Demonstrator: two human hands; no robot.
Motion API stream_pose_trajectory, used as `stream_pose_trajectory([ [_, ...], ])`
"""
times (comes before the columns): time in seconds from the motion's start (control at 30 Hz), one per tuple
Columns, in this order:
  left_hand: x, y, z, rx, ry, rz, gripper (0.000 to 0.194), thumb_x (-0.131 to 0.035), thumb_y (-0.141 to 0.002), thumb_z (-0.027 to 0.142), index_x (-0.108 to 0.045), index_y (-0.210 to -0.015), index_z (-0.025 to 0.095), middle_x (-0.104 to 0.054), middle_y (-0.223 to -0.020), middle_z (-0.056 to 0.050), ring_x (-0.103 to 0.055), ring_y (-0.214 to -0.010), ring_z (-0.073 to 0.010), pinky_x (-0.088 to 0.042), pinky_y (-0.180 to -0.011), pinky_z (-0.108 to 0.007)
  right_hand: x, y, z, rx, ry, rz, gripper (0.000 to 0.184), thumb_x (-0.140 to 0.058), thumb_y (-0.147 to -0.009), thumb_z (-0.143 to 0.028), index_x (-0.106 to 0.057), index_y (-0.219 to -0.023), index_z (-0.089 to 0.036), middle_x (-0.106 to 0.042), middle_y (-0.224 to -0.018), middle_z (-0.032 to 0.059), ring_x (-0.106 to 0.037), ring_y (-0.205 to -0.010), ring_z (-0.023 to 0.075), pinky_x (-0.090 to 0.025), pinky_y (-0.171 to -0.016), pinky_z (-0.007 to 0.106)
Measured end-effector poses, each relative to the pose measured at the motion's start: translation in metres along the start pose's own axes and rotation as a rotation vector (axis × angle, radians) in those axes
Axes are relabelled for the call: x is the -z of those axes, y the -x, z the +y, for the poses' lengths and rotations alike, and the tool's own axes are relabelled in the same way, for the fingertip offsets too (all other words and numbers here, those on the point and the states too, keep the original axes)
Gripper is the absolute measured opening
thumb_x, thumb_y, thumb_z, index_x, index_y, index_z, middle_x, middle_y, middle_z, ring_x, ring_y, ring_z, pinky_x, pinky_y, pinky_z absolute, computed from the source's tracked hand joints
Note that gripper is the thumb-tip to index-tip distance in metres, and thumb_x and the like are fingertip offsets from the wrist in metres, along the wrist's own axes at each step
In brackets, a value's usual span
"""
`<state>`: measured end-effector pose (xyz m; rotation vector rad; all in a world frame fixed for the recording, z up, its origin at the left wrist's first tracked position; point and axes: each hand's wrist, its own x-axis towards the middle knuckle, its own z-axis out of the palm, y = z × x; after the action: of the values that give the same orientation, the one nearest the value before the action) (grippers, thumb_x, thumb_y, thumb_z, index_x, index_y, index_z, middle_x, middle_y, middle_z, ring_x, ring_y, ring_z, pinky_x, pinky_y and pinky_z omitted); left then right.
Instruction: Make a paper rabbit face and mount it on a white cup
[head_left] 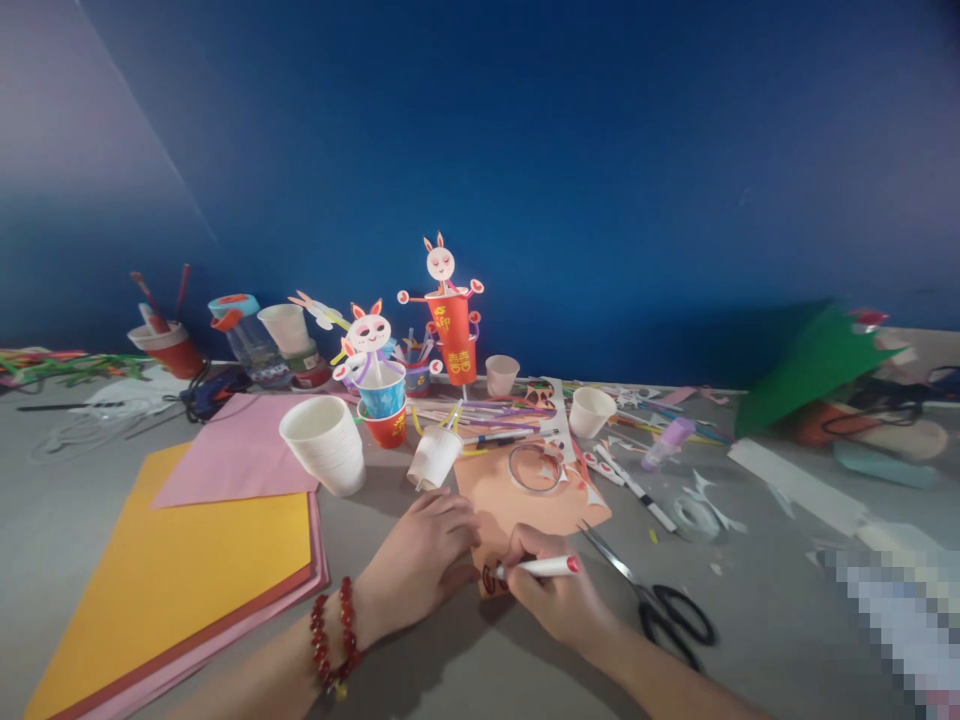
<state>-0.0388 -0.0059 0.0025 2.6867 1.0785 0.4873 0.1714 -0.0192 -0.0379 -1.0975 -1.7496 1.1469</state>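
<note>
My right hand [559,595] is closed round a white marker with a red cap [541,567], its tip on the near corner of an orange paper sheet [525,500] where a dark drawn mark shows. My left hand [424,560], a red bead bracelet on its wrist, rests palm down with curled fingers on the sheet's left edge, pressing it to the grey table. A clear tape ring [535,467] lies on the sheet.
Black-handled scissors [660,600] lie right of my right hand. A stack of yellow and pink paper [187,560] lies left. White paper cups [324,443], rabbit cup figures [450,310], straws, a glue stick [667,443] and paper scraps crowd the table; green paper [814,365] far right.
</note>
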Motion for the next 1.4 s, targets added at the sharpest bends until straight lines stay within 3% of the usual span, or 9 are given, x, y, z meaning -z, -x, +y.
stream_pose_trajectory([
  [0.73, 0.0001, -0.0002, 0.0003, -0.011, -0.007, 0.019, 0.011, -0.065, -0.089, 0.029, -0.065, -0.098, 0.021, -0.070, -0.107, -0.006, -0.059, -0.113, -0.0260, -0.041, -0.103, -0.043, -0.0003, 0.0003, -0.0026, 0.006, 0.041, -0.014, 0.011, -0.048, -0.070, -0.014, -0.051, -0.062, -0.022, -0.060, -0.058, -0.0042, -0.048, -0.053, 0.0121, -0.033, -0.051, 0.022],
  [1.4, -0.0019, 0.0013, -0.0023, 0.002, 0.002, -0.020, 0.014, -0.068, -0.088, 0.026, -0.064, -0.100, 0.020, -0.070, -0.115, -0.007, -0.057, -0.117, -0.0269, -0.035, -0.105, -0.044, 0.0002, 0.0006, -0.0032, 0.017, 0.049, 0.001, 0.010, -0.048, -0.069, -0.016, -0.049, -0.060, -0.022, -0.052, -0.055, -0.0049, -0.043, -0.052, 0.0117, -0.030, -0.051, 0.022],
])
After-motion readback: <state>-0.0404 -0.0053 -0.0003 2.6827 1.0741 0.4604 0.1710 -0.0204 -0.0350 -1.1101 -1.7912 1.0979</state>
